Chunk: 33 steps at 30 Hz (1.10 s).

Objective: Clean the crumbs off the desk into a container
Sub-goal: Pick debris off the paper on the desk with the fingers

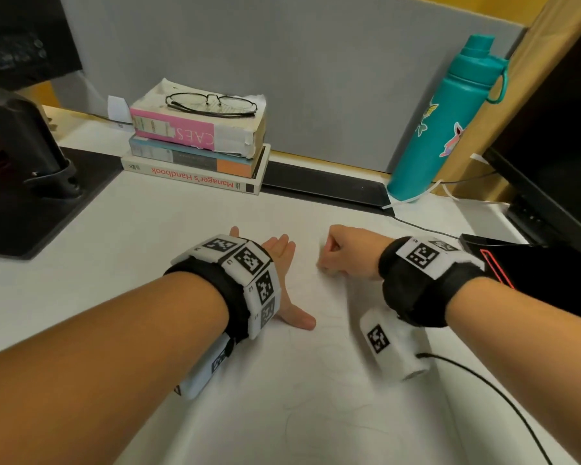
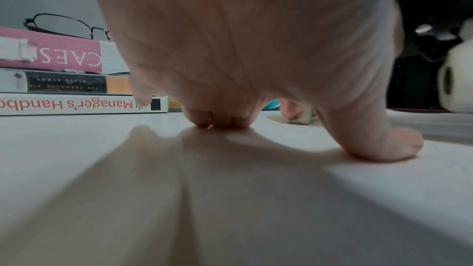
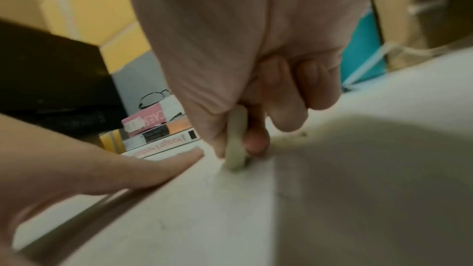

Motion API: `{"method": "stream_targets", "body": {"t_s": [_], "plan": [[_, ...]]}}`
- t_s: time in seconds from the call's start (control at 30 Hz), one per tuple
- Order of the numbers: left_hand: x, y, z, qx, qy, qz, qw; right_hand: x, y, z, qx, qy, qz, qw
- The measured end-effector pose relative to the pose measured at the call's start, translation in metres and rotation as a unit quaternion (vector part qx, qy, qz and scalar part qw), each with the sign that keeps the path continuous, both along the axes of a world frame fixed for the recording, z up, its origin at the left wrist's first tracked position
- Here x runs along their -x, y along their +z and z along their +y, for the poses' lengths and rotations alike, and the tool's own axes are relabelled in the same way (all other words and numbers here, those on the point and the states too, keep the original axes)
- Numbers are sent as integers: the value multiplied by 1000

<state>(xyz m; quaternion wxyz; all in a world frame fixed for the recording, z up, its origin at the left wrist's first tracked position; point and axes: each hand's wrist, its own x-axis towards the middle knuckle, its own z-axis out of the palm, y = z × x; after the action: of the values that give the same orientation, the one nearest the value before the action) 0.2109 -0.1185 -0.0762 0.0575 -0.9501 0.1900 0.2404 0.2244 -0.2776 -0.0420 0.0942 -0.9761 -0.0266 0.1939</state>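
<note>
Left hand (image 1: 284, 263) fingers flat on desk (image 1: 182, 246), right hand (image 1: 348, 253) fingers pinching blurred pale object (image 3: 236, 145), identity unclear

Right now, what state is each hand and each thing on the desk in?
Left hand: open, fingers straight, pressed flat on the desk.
Right hand: curled, pinching a small pale eraser-like piece against the desk.
Crumbs: a few beside the right hand, not yet collected.
Glasses: folded, on the book stack.
Teal bottle: upright, cap on.
Container: none visible.
</note>
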Motion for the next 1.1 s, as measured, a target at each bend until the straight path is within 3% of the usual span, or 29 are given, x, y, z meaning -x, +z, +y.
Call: {"method": "stream_targets", "body": {"t_s": [0.07, 0.2, 0.37, 0.53, 0.63, 0.73, 0.9, 1.1], "plan": [[0, 1, -1, 1, 1, 4, 1000, 6, -2, -10, -13, -20, 10, 1000], [1, 2, -1, -1, -2, 2, 1000, 3, 10, -14, 114, -7, 13, 993], [4, 7, -1, -3, 2, 3, 1000, 9, -2, 13, -22, -1, 0, 1000], [3, 4, 0, -4, -1, -2, 1000, 8, 12, -5, 128, 36, 16, 991], [4, 6, -3, -10, 0, -7, 1000, 4, 6, 28, 49, 65, -2, 997], [6, 6, -1, -1, 1, -4, 1000, 9, 2, 27, -9, 32, 29, 999], [3, 2, 1, 1, -4, -2, 1000, 7, 17, 6, 120, 48, 36, 991], [4, 5, 0, 2, -5, 1, 1000, 14, 4, -5, -21, -11, 26, 999]]}}
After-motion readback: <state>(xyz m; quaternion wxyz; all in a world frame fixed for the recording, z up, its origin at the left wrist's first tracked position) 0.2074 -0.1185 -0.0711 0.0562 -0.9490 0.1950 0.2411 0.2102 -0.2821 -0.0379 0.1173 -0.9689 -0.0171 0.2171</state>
